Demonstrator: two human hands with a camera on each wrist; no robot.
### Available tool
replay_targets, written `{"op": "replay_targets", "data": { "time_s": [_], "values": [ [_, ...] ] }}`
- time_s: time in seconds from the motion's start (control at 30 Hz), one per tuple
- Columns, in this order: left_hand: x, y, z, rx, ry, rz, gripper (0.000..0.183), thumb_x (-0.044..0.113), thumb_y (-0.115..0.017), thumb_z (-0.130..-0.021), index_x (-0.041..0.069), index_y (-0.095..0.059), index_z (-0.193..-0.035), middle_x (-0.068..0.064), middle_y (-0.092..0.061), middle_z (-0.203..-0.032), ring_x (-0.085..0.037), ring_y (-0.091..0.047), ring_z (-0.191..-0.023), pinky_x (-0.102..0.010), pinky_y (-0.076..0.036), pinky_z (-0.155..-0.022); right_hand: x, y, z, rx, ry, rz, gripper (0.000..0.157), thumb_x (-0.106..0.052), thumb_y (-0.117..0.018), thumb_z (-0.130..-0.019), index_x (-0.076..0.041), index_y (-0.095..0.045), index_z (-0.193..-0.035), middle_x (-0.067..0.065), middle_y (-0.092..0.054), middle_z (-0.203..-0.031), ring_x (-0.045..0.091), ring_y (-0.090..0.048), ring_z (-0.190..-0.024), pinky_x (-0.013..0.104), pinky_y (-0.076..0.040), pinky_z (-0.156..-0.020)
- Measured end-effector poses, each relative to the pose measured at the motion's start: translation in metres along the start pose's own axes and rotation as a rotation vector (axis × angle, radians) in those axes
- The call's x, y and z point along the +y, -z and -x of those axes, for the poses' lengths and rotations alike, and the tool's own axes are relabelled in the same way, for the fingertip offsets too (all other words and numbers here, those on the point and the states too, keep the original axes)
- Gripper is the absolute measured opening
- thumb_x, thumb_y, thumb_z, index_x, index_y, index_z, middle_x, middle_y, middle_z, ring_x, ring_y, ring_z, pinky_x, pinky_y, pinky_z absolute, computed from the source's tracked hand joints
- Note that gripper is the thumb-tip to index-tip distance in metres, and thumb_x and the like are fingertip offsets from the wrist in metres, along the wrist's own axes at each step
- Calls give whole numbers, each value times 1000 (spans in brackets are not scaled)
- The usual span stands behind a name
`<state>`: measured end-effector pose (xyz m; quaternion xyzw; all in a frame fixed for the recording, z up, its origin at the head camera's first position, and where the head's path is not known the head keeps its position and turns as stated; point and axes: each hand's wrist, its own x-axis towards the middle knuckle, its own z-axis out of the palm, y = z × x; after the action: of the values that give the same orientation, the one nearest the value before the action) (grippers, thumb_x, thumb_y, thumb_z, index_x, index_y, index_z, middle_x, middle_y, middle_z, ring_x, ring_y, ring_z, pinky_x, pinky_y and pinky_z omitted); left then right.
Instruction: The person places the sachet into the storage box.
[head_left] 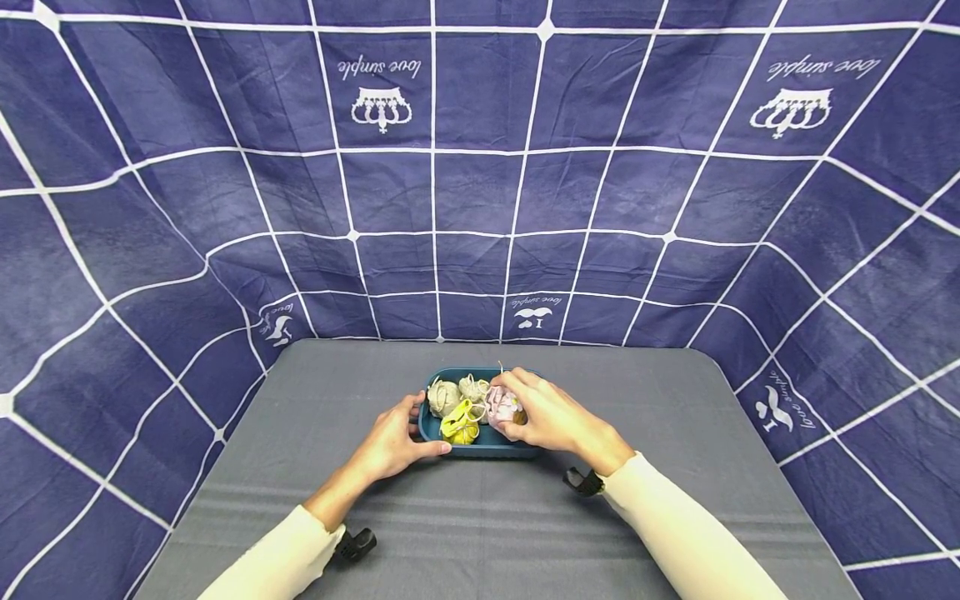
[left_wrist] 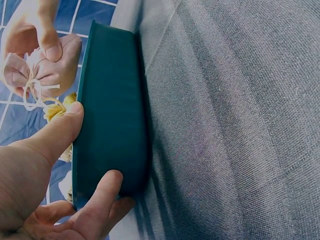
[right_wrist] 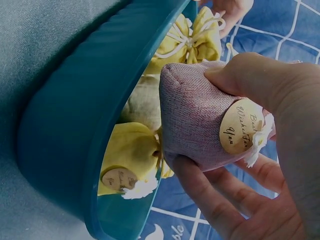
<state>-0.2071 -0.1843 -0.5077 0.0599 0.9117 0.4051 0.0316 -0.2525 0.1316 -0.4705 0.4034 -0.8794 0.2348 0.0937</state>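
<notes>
My right hand (head_left: pixel 551 417) grips a pink burlap drawstring pouch (right_wrist: pixel 192 115) between thumb and fingers, over the right part of a teal plastic tub (left_wrist: pixel 112 100). A round tag (right_wrist: pixel 239 127) reading "Best Wishes For You" and a small white flower (right_wrist: pixel 260 142) hang on the pouch. At the tub's left end, my left hand (head_left: pixel 392 437) holds it, thumb on the near rim and fingers round the outer wall. Inside the tub lie a yellow pouch (head_left: pixel 459 425) tied with white cord and cream pouches (head_left: pixel 444 398). Another yellow pouch (right_wrist: pixel 125 145) with a tag shows in the right wrist view.
The tub stands on a grey cloth-covered table (head_left: pixel 465 525). Blue checked curtains (head_left: pixel 480 192) with white lines rise behind the table and along both sides. A black wrist mount is strapped on each forearm.
</notes>
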Motion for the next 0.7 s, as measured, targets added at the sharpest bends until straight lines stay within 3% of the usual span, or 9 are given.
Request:
{"op": "replay_targets", "data": {
  "time_s": [0.1,0.27,0.3,0.37,0.53,0.7],
  "values": [
    [0,-1,-1,-1,-3,-2,110,32,-109,-82,-7,-51,-167,-29,-73,-152,-36,-85,-119,-54,-68,-107,17,-13,0,31,43,-45,51,-39,-84,-103,-25,-68,-150,0,-73,-126,17,-73,-105,42,-66,-90],
    [0,-2,-2,-3,-4,-3,110,32,-109,-82,-7,-51,-167,-28,-73,-153,-36,-85,-121,-54,-68,-107,16,-14,0,31,46,-38,52,-36,-85,-102,-20,-68,-149,1,-72,-125,18,-73,-105,43,-67,-90],
    [0,-2,-2,-4,-4,-2,110,32,-109,-82,-7,-51,-167,-28,-72,-153,-36,-85,-121,-54,-68,-107,4,-5,0,16,17,-16,51,-28,-87,-100,-17,-69,-147,3,-73,-123,21,-74,-103,46,-67,-89],
    [0,-2,-2,-5,-5,-1,110,32,-109,-82,-7,-51,-167,-28,-72,-153,-36,-85,-122,-54,-68,-108,0,-4,-1,-8,-4,12,54,-25,-89,-98,-15,-69,-147,4,-73,-126,21,-74,-106,45,-68,-91],
    [0,-1,0,-10,1,8,111,31,-109,-83,-7,-50,-168,-29,-72,-153,-36,-85,-121,-54,-68,-107,-7,-2,-4,-66,-65,32,58,-29,-91,-99,-17,-67,-151,3,-74,-134,21,-75,-114,44,-68,-98],
    [0,0,0,-16,11,10,113,32,-108,-83,-8,-47,-170,-29,-70,-157,-37,-84,-124,-54,-68,-109,-5,-4,-3,-113,-105,8,71,-29,-93,-97,-19,-63,-161,5,-72,-149,27,-75,-132,53,-67,-108]
  ]
}}
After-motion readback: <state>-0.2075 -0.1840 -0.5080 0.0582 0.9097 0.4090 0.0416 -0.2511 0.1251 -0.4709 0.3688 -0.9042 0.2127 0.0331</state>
